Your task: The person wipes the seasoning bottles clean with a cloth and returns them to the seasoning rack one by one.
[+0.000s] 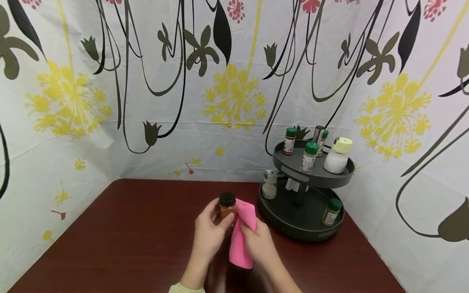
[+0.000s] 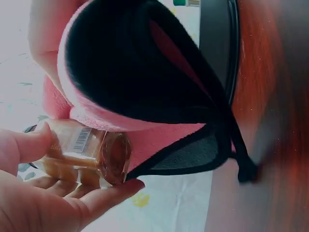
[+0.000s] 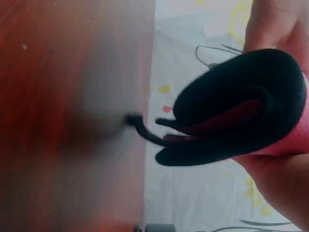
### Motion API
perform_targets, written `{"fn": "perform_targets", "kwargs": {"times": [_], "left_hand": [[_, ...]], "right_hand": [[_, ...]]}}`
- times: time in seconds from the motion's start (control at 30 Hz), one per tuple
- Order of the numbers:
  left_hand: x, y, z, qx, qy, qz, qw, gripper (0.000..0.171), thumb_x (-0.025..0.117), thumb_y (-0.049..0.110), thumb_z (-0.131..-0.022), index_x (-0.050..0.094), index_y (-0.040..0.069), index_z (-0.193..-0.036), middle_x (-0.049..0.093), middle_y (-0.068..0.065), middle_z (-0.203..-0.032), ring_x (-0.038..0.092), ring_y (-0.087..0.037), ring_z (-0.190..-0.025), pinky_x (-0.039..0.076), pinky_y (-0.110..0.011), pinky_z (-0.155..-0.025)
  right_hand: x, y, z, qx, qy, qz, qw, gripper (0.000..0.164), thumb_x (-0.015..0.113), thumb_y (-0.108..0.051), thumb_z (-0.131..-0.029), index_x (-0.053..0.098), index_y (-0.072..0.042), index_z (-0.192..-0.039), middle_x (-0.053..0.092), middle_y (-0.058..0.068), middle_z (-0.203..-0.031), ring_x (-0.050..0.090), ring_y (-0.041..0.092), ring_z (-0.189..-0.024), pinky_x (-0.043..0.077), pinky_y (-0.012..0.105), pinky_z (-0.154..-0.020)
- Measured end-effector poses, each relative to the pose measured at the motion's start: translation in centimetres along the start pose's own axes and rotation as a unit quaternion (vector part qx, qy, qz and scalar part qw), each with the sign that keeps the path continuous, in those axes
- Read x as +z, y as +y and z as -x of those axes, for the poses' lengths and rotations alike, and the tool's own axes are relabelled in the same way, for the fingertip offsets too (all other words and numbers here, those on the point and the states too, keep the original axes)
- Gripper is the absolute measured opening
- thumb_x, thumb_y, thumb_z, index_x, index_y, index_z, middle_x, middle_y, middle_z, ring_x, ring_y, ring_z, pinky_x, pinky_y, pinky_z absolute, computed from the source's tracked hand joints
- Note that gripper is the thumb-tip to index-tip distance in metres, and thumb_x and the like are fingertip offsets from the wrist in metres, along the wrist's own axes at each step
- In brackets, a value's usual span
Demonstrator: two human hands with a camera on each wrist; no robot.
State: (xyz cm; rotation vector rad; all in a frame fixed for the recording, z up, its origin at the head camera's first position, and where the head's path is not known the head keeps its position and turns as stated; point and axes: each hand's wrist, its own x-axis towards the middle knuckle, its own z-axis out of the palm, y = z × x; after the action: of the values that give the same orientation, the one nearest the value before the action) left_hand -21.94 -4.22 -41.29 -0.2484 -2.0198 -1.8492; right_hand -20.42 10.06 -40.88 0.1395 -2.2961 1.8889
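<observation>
My left hand (image 1: 209, 232) holds a small glass spice jar (image 1: 227, 208) with a black lid and brown-orange contents, thumb on one side and fingers on the other. In the left wrist view the jar (image 2: 79, 150) lies sideways across the frame, a barcode label facing the camera. A folded pink cloth (image 1: 242, 248) with dark edging hangs from my right hand (image 1: 259, 242), which grips it right beside the jar. The right wrist view shows the cloth's dark folded end (image 3: 236, 106), with fingers around its pink part. Both hands are above the brown table.
A dark two-tier turntable rack (image 1: 298, 231) stands at the table's back right. Its upper tier carries several green-capped spice jars and a white bottle (image 1: 336, 158). On the lower tier are a clear shaker (image 1: 269, 187) and a green-capped jar (image 1: 331, 213). Flower-printed curtains enclose the brown table (image 1: 146, 228).
</observation>
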Motion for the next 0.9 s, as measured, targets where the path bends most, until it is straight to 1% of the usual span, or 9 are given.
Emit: {"fn": "perform_targets", "kwargs": {"times": [0.03, 0.1, 0.2, 0.27, 0.4, 0.53, 0.63, 0.73, 0.9], "left_hand": [[0.1, -0.1, 0.0, 0.003, -0.003, -0.005, 1.0, 0.05, 0.078, 0.004, -0.095, 0.064, 0.004, -0.142, 0.072, -0.021, -0.136, 0.07, -0.038, -0.127, 0.061, -0.048, -0.101], [0.2, -0.2, 0.0, 0.011, -0.012, -0.021, 0.9996, 0.048, 0.078, 0.005, -0.095, 0.064, 0.004, -0.141, 0.072, -0.021, -0.135, 0.071, -0.037, -0.125, 0.061, -0.049, -0.099], [0.4, -0.4, 0.1, 0.018, -0.021, -0.035, 0.999, 0.047, 0.079, 0.006, -0.095, 0.065, 0.005, -0.14, 0.073, -0.019, -0.134, 0.072, -0.036, -0.123, 0.061, -0.049, -0.1], [0.4, -0.3, 0.2, 0.016, -0.019, -0.036, 0.9991, 0.048, 0.079, 0.005, -0.094, 0.066, 0.006, -0.14, 0.074, -0.018, -0.134, 0.073, -0.036, -0.123, 0.06, -0.05, -0.101], [0.3, 0.1, 0.2, 0.017, -0.003, -0.021, 0.9996, 0.049, 0.08, 0.005, -0.093, 0.066, 0.004, -0.14, 0.074, -0.019, -0.133, 0.073, -0.036, -0.123, 0.06, -0.049, -0.102], [0.2, 0.6, 0.0, 0.023, 0.003, -0.01, 0.9997, 0.048, 0.079, 0.005, -0.094, 0.065, 0.003, -0.141, 0.074, -0.021, -0.132, 0.073, -0.036, -0.123, 0.061, -0.047, -0.1], [0.2, 0.6, -0.1, 0.026, 0.0, -0.011, 0.9996, 0.048, 0.079, 0.005, -0.095, 0.066, 0.004, -0.141, 0.074, -0.02, -0.132, 0.072, -0.036, -0.124, 0.061, -0.047, -0.1], [0.3, 0.5, 0.0, 0.022, -0.008, -0.019, 0.9996, 0.048, 0.08, 0.005, -0.094, 0.066, 0.006, -0.14, 0.074, -0.018, -0.133, 0.072, -0.036, -0.124, 0.06, -0.047, -0.101], [0.3, 0.2, 0.1, 0.008, -0.016, -0.023, 0.9996, 0.047, 0.081, 0.005, -0.093, 0.069, 0.01, -0.138, 0.075, -0.015, -0.132, 0.073, -0.035, -0.123, 0.059, -0.047, -0.102]], "right_hand": [[-0.1, -0.1, -0.1, 0.003, 0.001, 0.0, 1.0, 0.025, 0.059, -0.012, -0.106, 0.067, 0.005, -0.123, 0.068, 0.011, -0.089, 0.062, 0.015, -0.076, 0.054, 0.031, -0.068], [-0.4, -0.7, -0.1, 0.003, 0.013, -0.01, 1.0, 0.027, 0.058, -0.011, -0.107, 0.067, 0.003, -0.127, 0.07, 0.013, -0.095, 0.063, 0.017, -0.08, 0.055, 0.031, -0.071], [-0.6, -1.8, 0.0, -0.02, 0.041, -0.024, 0.999, 0.031, 0.058, -0.012, -0.108, 0.066, -0.003, -0.137, 0.071, 0.016, -0.111, 0.065, 0.021, -0.09, 0.056, 0.032, -0.079], [-0.6, -2.3, 0.1, -0.03, 0.052, -0.035, 0.998, 0.034, 0.058, -0.014, -0.108, 0.064, -0.007, -0.141, 0.07, 0.015, -0.12, 0.065, 0.022, -0.098, 0.056, 0.031, -0.084], [0.0, -1.6, 0.4, -0.031, 0.058, -0.029, 0.997, 0.029, 0.059, -0.013, -0.108, 0.067, -0.002, -0.134, 0.071, 0.016, -0.111, 0.065, 0.019, -0.091, 0.056, 0.029, -0.079], [0.4, -0.2, 0.3, 0.018, 0.039, -0.045, 0.998, 0.027, 0.057, -0.011, -0.108, 0.066, 0.003, -0.128, 0.07, 0.011, -0.1, 0.063, 0.015, -0.085, 0.055, 0.029, -0.075], [0.2, -0.1, 0.0, 0.031, 0.027, -0.039, 0.998, 0.027, 0.056, -0.01, -0.107, 0.067, 0.004, -0.128, 0.069, 0.011, -0.096, 0.062, 0.015, -0.083, 0.054, 0.031, -0.074], [-0.3, -1.3, -0.2, 0.006, 0.038, -0.022, 0.999, 0.028, 0.056, -0.014, -0.108, 0.068, -0.001, -0.129, 0.07, 0.012, -0.098, 0.063, 0.017, -0.082, 0.054, 0.032, -0.074], [-0.5, -3.1, 0.0, -0.036, 0.051, -0.04, 0.997, 0.033, 0.058, -0.017, -0.109, 0.066, -0.008, -0.14, 0.069, 0.015, -0.12, 0.065, 0.022, -0.098, 0.056, 0.031, -0.085]]}}
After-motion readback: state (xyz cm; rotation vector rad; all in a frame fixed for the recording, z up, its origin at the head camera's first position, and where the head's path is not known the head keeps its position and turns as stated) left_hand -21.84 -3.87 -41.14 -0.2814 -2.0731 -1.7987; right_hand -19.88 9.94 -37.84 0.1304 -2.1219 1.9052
